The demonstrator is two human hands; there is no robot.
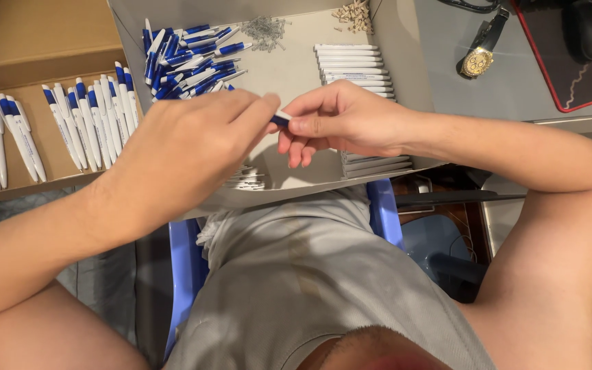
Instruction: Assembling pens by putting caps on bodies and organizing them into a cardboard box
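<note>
Pen (281, 118): blue-and-white, pinched at both ends between left hand (186, 147) and right hand (337, 120), above the grey tray (289, 175). Step, judged: pressing parts together. Next calls for steady alignment; finished pens (90, 120) lie in the cardboard box (42, 41).

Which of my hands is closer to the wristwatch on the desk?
Right. Your right hand is at the middle of the tray, with the wristwatch up and to its right. Your left hand sits farther left, on the far side of the right hand from it.
</note>
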